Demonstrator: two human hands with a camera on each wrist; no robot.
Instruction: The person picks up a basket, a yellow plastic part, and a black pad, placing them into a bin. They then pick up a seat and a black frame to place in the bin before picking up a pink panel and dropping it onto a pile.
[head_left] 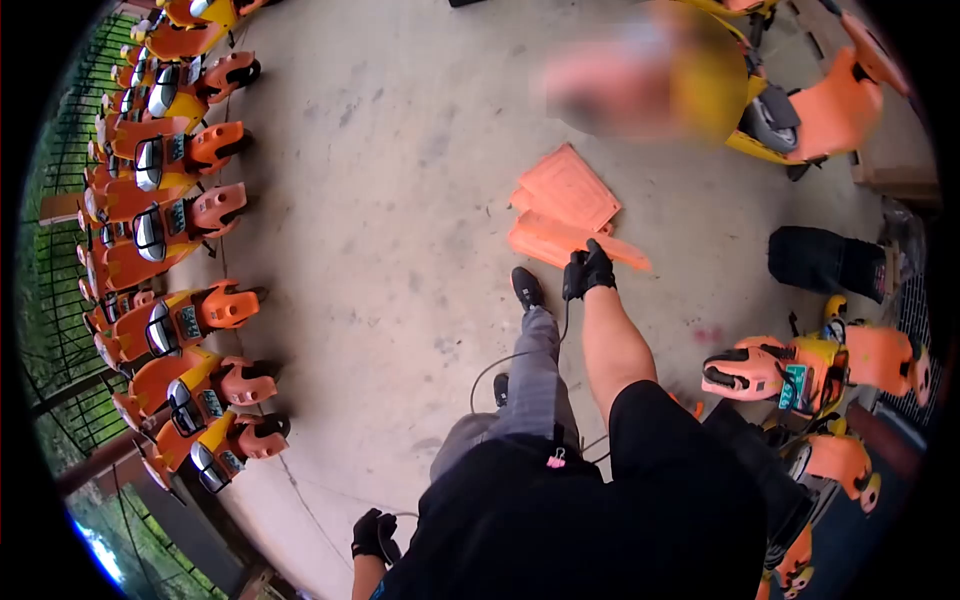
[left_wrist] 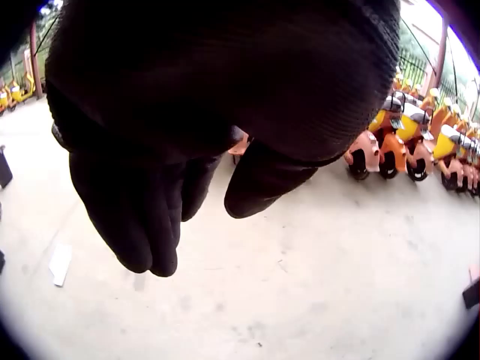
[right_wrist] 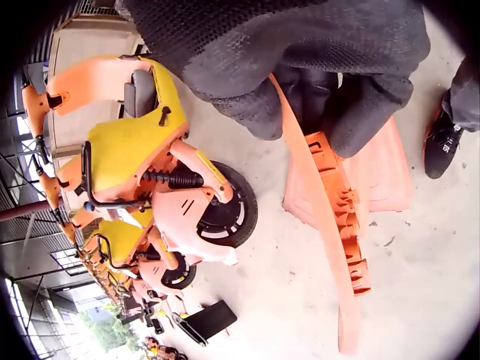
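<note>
My gloved right hand point(head_left: 590, 268) reaches down in front of me and grips the edge of an orange plastic panel point(right_wrist: 334, 217). Clips and ribs line the inner side of that panel, which is seen nearly edge-on in the right wrist view. Just beyond the hand, more faded orange panels point(head_left: 570, 188) lie overlapping on the concrete floor. Low at my side hangs my gloved left hand point(head_left: 375, 537), holding nothing. Its fingers point(left_wrist: 124, 217) droop loosely in the left wrist view, with the thumb apart from them.
A long row of orange and yellow scooters point(head_left: 190, 220) stands along the fence at left. More scooters point(head_left: 765, 370) are parked at right, near a dark cloth-like item point(head_left: 825, 262). My shoe point(head_left: 527, 288) is close to the panels. A thin cable point(head_left: 500, 365) loops past my legs.
</note>
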